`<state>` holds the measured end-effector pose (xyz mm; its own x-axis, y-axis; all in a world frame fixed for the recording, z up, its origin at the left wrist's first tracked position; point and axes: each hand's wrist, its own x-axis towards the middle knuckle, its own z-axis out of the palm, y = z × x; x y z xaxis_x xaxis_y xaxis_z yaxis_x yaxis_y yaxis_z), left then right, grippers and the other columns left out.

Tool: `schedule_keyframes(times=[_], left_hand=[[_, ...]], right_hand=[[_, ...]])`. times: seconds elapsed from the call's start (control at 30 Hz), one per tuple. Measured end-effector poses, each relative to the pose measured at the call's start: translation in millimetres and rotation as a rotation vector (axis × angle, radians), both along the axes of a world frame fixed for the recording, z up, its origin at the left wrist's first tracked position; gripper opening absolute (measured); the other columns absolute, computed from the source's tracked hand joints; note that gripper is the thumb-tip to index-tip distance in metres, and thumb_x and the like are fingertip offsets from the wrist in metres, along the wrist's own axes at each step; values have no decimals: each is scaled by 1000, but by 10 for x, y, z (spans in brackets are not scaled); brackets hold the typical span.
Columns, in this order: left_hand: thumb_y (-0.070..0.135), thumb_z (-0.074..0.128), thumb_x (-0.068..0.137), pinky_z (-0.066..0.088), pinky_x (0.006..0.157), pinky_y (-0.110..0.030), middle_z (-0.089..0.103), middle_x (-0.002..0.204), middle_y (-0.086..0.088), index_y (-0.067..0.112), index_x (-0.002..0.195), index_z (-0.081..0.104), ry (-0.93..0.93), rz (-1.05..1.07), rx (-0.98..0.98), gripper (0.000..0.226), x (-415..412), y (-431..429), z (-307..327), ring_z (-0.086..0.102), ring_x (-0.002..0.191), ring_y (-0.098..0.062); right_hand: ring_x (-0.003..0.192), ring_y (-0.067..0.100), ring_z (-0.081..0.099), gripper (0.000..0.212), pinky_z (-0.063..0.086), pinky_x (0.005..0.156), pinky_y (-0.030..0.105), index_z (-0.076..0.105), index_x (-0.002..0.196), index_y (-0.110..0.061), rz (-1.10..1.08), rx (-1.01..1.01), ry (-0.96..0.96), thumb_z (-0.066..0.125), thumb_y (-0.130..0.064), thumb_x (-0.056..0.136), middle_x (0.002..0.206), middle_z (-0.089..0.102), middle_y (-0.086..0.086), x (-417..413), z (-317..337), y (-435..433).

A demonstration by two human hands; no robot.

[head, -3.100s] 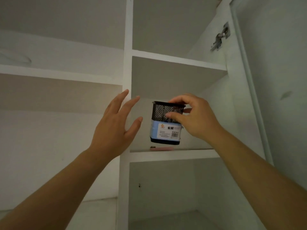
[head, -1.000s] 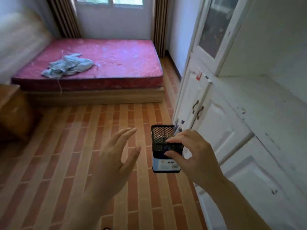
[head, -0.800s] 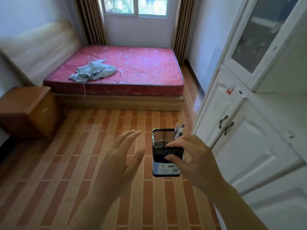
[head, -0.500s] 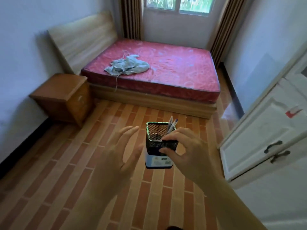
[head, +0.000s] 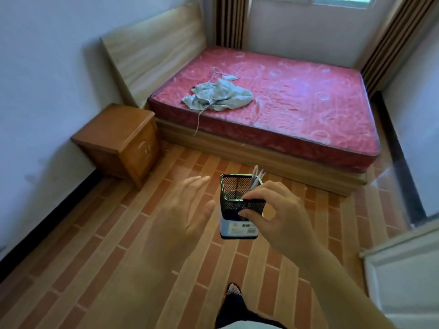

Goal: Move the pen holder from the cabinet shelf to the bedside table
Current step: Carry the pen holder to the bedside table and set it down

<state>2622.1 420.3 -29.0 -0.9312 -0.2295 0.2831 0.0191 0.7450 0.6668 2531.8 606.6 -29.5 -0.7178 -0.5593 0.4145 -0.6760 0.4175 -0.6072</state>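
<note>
Head view: a person walking across a brick-patterned floor point(head: 118, 245).
Pen holder point(head: 234, 210): black mesh, upright, carried in the air, well apart from the bedside table point(head: 116, 136); pens point(head: 255, 179) stand in it.
Right hand point(head: 278, 217): thumb and fingers pinch the holder's near rim.
Left hand point(head: 183, 217): fingers spread and straight, blurred, just beside the holder.
Bedside table: wooden, by the left wall, beside the bed point(head: 297, 103).
</note>
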Motion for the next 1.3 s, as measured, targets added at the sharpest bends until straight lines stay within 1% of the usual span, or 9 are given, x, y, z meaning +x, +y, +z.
schedule_keyframes(times=[0.1, 0.3, 0.37, 0.47, 0.53, 0.8, 0.93, 1.1, 1.3], left_hand=[[59, 34, 84, 29, 100, -17, 37, 134, 23, 35, 133, 37, -28, 55, 51, 54, -533, -278, 64, 32, 125, 9], [61, 35, 84, 32, 96, -18, 39, 132, 27, 45, 130, 37, -73, 220, 42, 48, -1100, -1021, -72, 34, 121, 12], [60, 37, 86, 32, 93, -15, 38, 131, 30, 44, 129, 38, -76, 296, 65, 46, -1244, -1337, -84, 34, 120, 14], [55, 42, 88, 26, 84, -4, 30, 126, 40, 45, 129, 38, -88, 351, 89, 43, -1491, -1853, -97, 25, 113, 28], [56, 42, 87, 25, 84, -4, 28, 124, 41, 45, 130, 36, -90, 356, 103, 44, -1697, -2229, -123, 23, 111, 30], [55, 37, 89, 34, 100, -21, 33, 137, 29, 45, 132, 33, -136, 382, 51, 44, -2595, -3593, -46, 26, 126, 12], [58, 35, 88, 35, 98, -22, 32, 141, 26, 45, 133, 32, -189, 376, 72, 46, -2937, -4048, -107, 26, 126, 10], [55, 37, 89, 33, 96, -17, 32, 139, 27, 46, 132, 33, -229, 394, 85, 43, -3385, -4541, -253, 23, 123, 16], [57, 34, 88, 31, 97, -17, 34, 141, 21, 44, 134, 31, -279, 467, 70, 48, -4205, -5243, -359, 28, 126, 8]], right_hand=[[85, 7, 49, 26, 41, 74, 13, 67, 91, -15, 47, 21, 27, 79, -14, 68, 88, 64, -3, -622, 67, -276], [84, 5, 48, 25, 39, 76, 10, 67, 90, -16, 164, 46, 37, 79, -16, 69, 88, 57, -13, -1621, 116, -1149], [84, 7, 50, 25, 41, 76, 13, 67, 90, -17, 211, 45, 43, 79, -16, 68, 88, 57, -13, -1893, 137, -1563], [85, 7, 49, 24, 42, 75, 15, 67, 91, -16, 284, 60, 45, 78, -16, 69, 89, 62, -9, -2278, 117, -2235], [83, 5, 48, 25, 42, 74, 15, 67, 91, -17, 306, 73, 49, 78, -18, 69, 89, 63, -8, -2500, 68, -2668], [81, 6, 51, 24, 41, 71, 13, 68, 89, -18, 307, 67, 15, 79, -16, 68, 86, 64, -7, -3309, 96, -4062], [81, 10, 55, 23, 44, 70, 17, 68, 87, -17, 304, 71, 15, 79, -14, 67, 85, 64, -6, -3660, 82, -4547], [82, 7, 53, 24, 43, 71, 14, 68, 87, -19, 324, 110, -31, 80, -16, 67, 85, 63, -9, -4202, -73, -5065], [82, 9, 54, 22, 44, 70, 17, 67, 87, -19, 398, 108, -47, 79, -17, 68, 84, 62, -10, -5084, -136, -5845]])
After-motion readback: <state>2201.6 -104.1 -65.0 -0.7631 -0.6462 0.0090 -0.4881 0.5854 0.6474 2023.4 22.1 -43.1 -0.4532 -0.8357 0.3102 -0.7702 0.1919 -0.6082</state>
